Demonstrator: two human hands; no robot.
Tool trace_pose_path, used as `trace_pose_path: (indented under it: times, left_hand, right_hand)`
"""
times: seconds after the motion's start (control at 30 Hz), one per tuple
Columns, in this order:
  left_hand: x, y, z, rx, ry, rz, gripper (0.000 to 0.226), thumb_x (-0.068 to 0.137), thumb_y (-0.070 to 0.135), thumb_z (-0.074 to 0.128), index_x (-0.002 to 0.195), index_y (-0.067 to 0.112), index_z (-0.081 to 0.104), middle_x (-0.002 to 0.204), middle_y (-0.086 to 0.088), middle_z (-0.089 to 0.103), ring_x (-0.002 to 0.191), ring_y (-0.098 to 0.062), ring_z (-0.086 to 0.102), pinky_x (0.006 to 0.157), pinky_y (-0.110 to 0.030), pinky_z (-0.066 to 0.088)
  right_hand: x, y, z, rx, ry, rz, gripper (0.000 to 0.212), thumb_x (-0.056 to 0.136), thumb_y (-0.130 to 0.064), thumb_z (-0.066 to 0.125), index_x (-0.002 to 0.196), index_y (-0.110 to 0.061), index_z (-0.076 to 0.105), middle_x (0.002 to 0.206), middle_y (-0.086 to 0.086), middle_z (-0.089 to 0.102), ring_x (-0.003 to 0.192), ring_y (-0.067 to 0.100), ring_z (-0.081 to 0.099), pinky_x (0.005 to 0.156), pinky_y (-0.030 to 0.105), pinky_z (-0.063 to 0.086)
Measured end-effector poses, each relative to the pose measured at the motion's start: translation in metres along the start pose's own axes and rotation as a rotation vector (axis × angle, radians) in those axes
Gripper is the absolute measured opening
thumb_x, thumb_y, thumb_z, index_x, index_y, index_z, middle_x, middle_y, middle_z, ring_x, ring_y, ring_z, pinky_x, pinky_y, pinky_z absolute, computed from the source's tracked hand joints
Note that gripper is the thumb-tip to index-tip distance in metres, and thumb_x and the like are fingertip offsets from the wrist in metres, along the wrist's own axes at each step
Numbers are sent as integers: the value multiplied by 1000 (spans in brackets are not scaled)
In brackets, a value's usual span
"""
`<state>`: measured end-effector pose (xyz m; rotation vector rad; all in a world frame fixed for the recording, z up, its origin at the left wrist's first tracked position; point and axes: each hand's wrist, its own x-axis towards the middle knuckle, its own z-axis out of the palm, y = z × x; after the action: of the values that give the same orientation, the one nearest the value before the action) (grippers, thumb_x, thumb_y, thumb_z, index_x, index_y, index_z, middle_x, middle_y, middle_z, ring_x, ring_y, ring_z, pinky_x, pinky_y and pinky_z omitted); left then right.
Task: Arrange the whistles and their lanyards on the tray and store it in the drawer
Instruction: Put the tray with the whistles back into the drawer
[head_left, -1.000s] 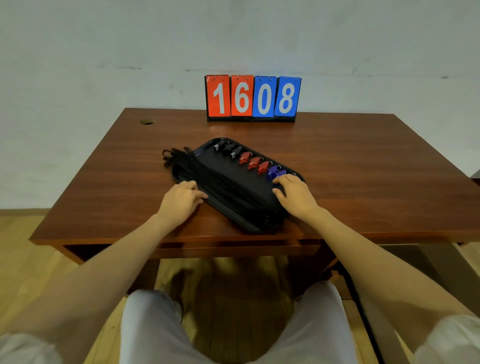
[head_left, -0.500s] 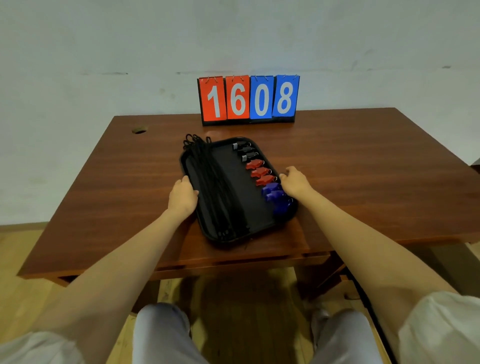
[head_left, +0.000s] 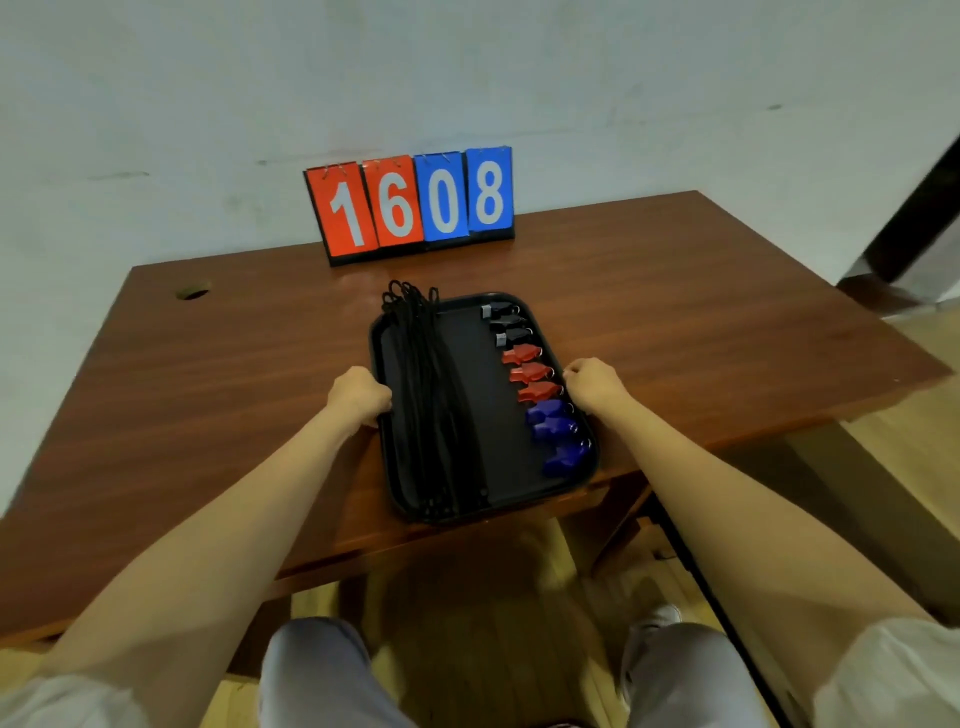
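A black rectangular tray lies on the brown wooden desk, its near end jutting a little over the front edge. Black lanyards lie bundled along its left side, their loops hanging over the far rim. Down the right side runs a row of whistles: black whistles farthest, red whistles in the middle, blue whistles nearest. My left hand grips the tray's left rim. My right hand grips the right rim beside the red whistles.
A flip scoreboard reading 1608 stands at the desk's back edge against the white wall. A cable hole sits at the back left. The drawer front shows under the desk edge. My knees and the wooden floor lie below.
The tray has turned from lying slantwise to lengthwise away from me and slid toward the front edge. Both hands shifted from its near side to its long side rims.
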<state>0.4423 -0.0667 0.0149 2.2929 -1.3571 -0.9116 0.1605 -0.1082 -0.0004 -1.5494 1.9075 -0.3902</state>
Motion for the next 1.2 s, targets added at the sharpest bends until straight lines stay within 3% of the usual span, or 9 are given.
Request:
trace_pose_path:
  times: [0.1, 0.2, 0.4, 0.53, 0.73, 0.87, 0.93, 1.07, 1.2]
  left_hand:
    - [-13, 15, 19, -46, -38, 33, 14, 92, 2, 49, 81, 3, 58, 90, -19, 66, 73, -32, 66, 57, -33, 56]
    - [-32, 25, 37, -126, -73, 41, 8, 92, 2, 53, 98, 0, 58, 104, -24, 67, 73, -33, 67, 64, -37, 59]
    - [-76, 43, 78, -223, -132, 105, 32, 92, 0, 53, 124, -5, 53, 118, -20, 62, 82, -28, 64, 78, -37, 57]
    - [-105, 65, 107, -284, -178, 157, 45, 93, -2, 52, 136, -5, 41, 125, -17, 58, 89, -26, 64, 76, -35, 56]
    - [-147, 117, 155, -334, -286, 299, 37, 92, 0, 53, 129, 0, 48, 112, -18, 65, 88, -26, 66, 74, -36, 57]
    - [-185, 149, 192, -350, -403, 384, 25, 91, 0, 56, 114, 7, 51, 112, -17, 64, 91, -26, 66, 79, -36, 57]
    - [-204, 159, 211, -337, -463, 426, 19, 90, 0, 58, 102, 11, 48, 110, -16, 64, 89, -25, 65, 79, -34, 56]
    - [-231, 167, 249, -285, -555, 479, 24, 86, 5, 65, 102, 10, 47, 108, -16, 65, 85, -25, 68, 70, -30, 59]
    - [-255, 166, 282, -269, -666, 473, 28, 84, 5, 69, 99, 12, 46, 109, -18, 64, 74, -20, 68, 61, -23, 58]
  right_hand:
    - [-8, 27, -16, -13, 48, 26, 32, 99, -16, 40, 115, -1, 63, 118, 18, 63, 100, 33, 62, 88, 40, 53]
    - [-19, 51, -32, -15, 79, 68, 33, 98, -21, 42, 117, -2, 63, 116, 18, 64, 99, 34, 63, 84, 38, 51]
    - [-50, 99, -58, 66, 144, 93, 35, 98, -17, 42, 128, -9, 57, 127, 13, 61, 112, 28, 59, 95, 37, 47]
    - [-75, 142, -83, 104, 217, 131, 34, 98, -16, 43, 128, -10, 57, 126, 11, 61, 107, 26, 61, 91, 36, 50]
    - [-121, 212, -137, 168, 413, 173, 35, 97, -13, 41, 128, -11, 58, 131, 12, 58, 107, 30, 61, 90, 36, 49]
    - [-154, 263, -169, 222, 486, 273, 37, 97, -10, 38, 127, -12, 58, 93, 8, 60, 57, 19, 51, 50, 26, 38]
    - [-173, 285, -181, 254, 515, 335, 36, 97, -7, 36, 123, -14, 61, 77, 6, 59, 52, 18, 47, 46, 26, 34]
    - [-205, 328, -193, 369, 553, 432, 37, 95, -6, 35, 119, -14, 63, 94, 7, 66, 75, 27, 66, 66, 38, 57]
    - [-218, 380, -193, 472, 548, 531, 37, 89, -1, 37, 108, -13, 66, 89, 14, 71, 81, 34, 70, 75, 53, 58]
